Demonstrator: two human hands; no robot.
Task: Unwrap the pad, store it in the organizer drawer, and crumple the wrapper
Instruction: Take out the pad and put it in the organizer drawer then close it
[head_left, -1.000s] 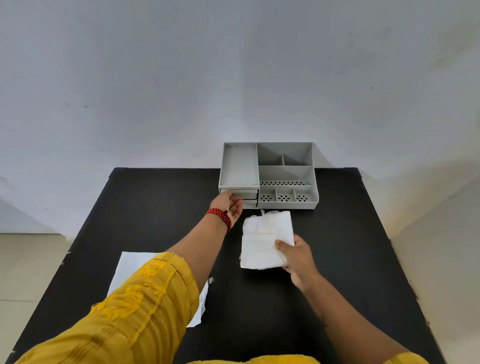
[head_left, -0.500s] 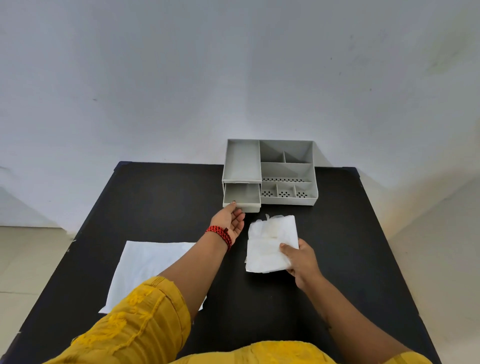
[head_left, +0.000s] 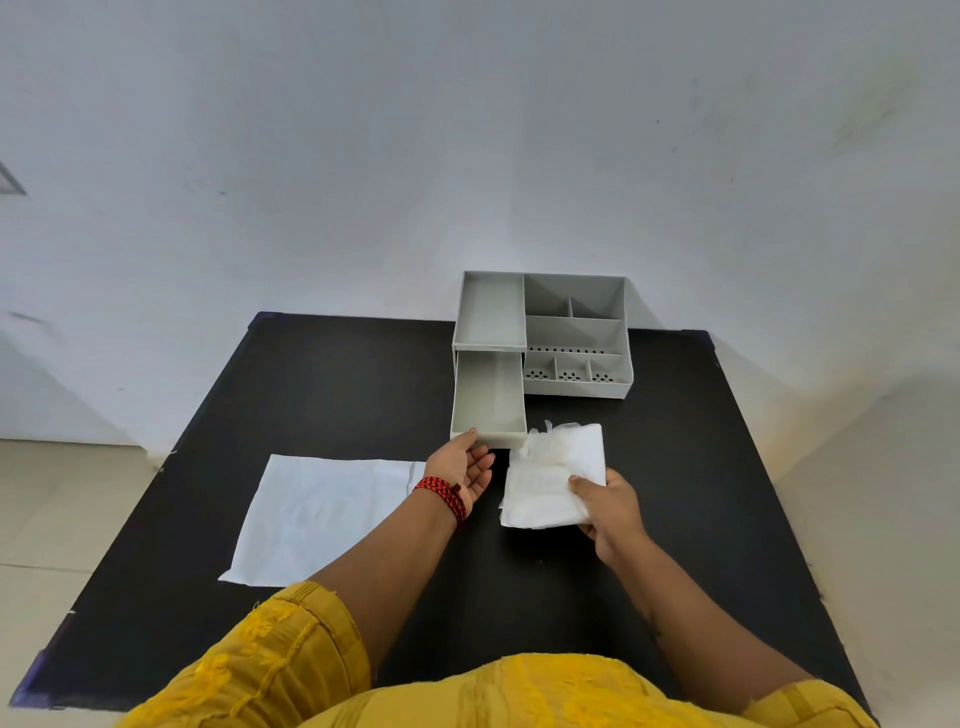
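A grey organizer (head_left: 574, 332) stands at the far middle of the black table (head_left: 322, 395). Its left drawer (head_left: 487, 397) is pulled far out and looks empty. My left hand (head_left: 460, 467), with a red thread band at the wrist, has its thumb tip on the drawer's front edge and its fingers curled under the front. My right hand (head_left: 605, 506) grips the folded white pad (head_left: 553, 475) by its near right corner, just right of the drawer front. The flat white wrapper (head_left: 317, 514) lies spread out on the table to the left, partly hidden by my left forearm.
The organizer's top holds several open compartments, some with perforated floors. A pale wall rises right behind the table. Tiled floor shows past the table's left and right edges. My yellow sleeves fill the bottom of the view.
The drawer was shut a second ago, half out after that, and is now pulled far out by my left hand. My right hand has kept the pad beside it.
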